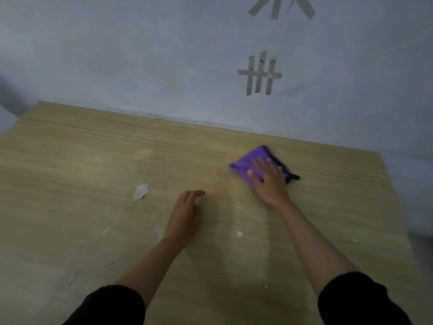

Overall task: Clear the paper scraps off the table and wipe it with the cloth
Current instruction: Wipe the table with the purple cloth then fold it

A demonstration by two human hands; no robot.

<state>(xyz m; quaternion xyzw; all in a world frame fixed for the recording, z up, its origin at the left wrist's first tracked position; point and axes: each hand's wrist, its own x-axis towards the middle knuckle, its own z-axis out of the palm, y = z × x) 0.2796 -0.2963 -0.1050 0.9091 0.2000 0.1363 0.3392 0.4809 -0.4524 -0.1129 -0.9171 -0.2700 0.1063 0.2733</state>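
1. The wall fills the top of my view, pale and bluish, and it meets the far edge of the desk.
2. The desk is light wood grain and takes up the rest of the view in front of me.
3. Both my arms reach out over the desk, bare from the elbow, with a dark left sleeve and a dark right sleeve at the bottom.
4. My right hand lies flat on the cloth with the fingers spread and straight, pressing down on it and not gripping.
5. My left hand is open near the middle of the desk, with its fingers straight, held together and pointing away from me. I cannot tell whether it touches the wood.
6. The cloth is purple with a dark edge. It lies on the right far part of the desk, under my right hand, and looks blurred.
7. Grey tape strips cross on the wall above the cloth, and more tape is at the top edge.
8. One white paper scrap lies on the desk to the left of my left hand, near it but not touching.
9. Small white crumbs dot the desk between my forearms, with a few more scattered about.
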